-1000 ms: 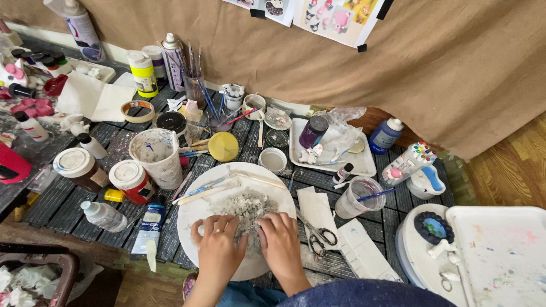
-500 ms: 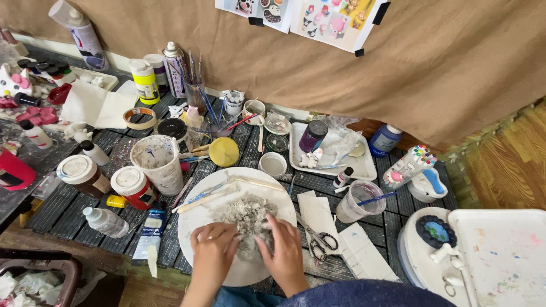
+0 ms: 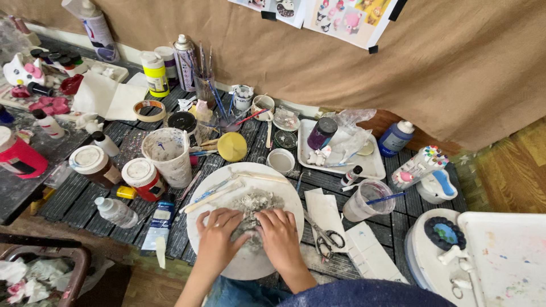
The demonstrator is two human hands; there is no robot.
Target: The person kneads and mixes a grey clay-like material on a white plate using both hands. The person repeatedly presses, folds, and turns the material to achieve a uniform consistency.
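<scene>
From the head camera, both hands press down on a grey lump of clay (image 3: 255, 211) that lies on a round white board (image 3: 245, 258), the landmark here. The left hand (image 3: 219, 233) lies flat on the near left part of the lump, its fingers spread and curved over it. The right hand (image 3: 280, 234) lies on the near right part, fingers close together and bent down into the clay. Neither hand lifts anything; both are laid on the lump, palms down.

Against the pictures from a second and half a second ago, the hands sit a little closer together over the clay. The lump looks more gathered under the fingers, with only its far edge showing rough and crumbly. I judge that the clay is being kneaded or pressed together, and that the work is not far along, since the far part looks loose.

On the far part of the board lie a few wooden sticks (image 3: 213, 196). Just right of the board, on the dark counter (image 3: 79, 190), lie scissors (image 3: 322, 236). Left of the board lies a blue paint tube (image 3: 160, 224). Beyond the board stand a paint-spattered cup (image 3: 168, 156) and a yellow lid (image 3: 232, 146).
</scene>
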